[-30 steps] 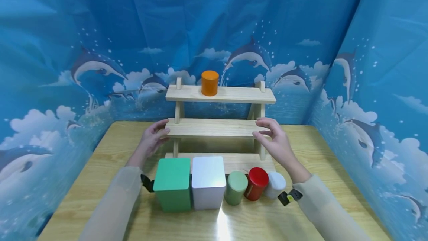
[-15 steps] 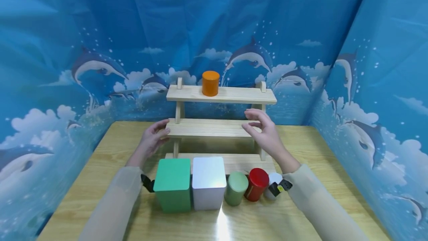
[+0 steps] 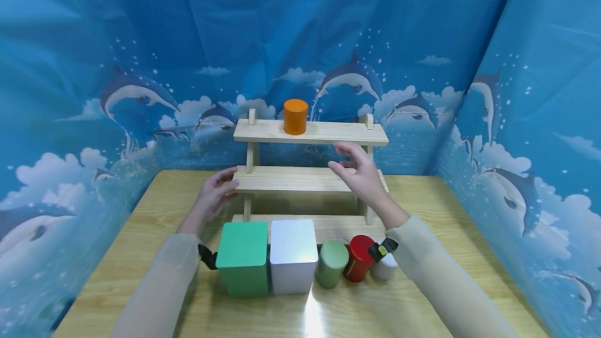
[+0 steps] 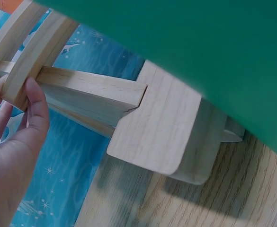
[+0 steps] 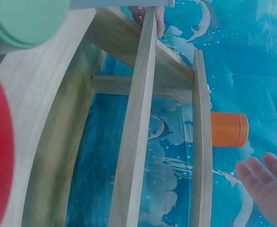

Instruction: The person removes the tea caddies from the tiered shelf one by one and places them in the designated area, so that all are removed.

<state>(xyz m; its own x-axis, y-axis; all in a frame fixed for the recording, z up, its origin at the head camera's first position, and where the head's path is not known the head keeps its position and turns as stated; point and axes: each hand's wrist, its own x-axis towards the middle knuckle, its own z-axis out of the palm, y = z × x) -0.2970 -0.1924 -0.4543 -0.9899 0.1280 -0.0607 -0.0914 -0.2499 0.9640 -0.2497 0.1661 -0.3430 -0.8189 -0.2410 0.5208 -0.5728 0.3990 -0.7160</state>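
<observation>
A three-tier wooden display stand (image 3: 291,179) stands at the back of the table. An orange cylindrical canister (image 3: 295,117) sits upright on its top board, left of centre. My left hand (image 3: 213,196) holds the left end of the middle board, its thumb and fingers pinching the board's edge in the left wrist view. My right hand (image 3: 363,176) is raised in front of the stand's right half, thumb and fingers apart, holding nothing. In the right wrist view, that hand's fingers (image 5: 266,168) are a little way from the orange canister.
In front of the stand, a green box (image 3: 241,260), a white box (image 3: 293,257), a light green canister (image 3: 331,265), a red canister (image 3: 359,260) and a partly covered white canister (image 3: 385,267) stand in a row. A dolphin-print curtain (image 3: 300,30) surrounds the wooden table (image 3: 155,223).
My right hand has moved left and upward, from the right end of the middle board toward the top board. The left hand and the orange canister have stayed in place.
</observation>
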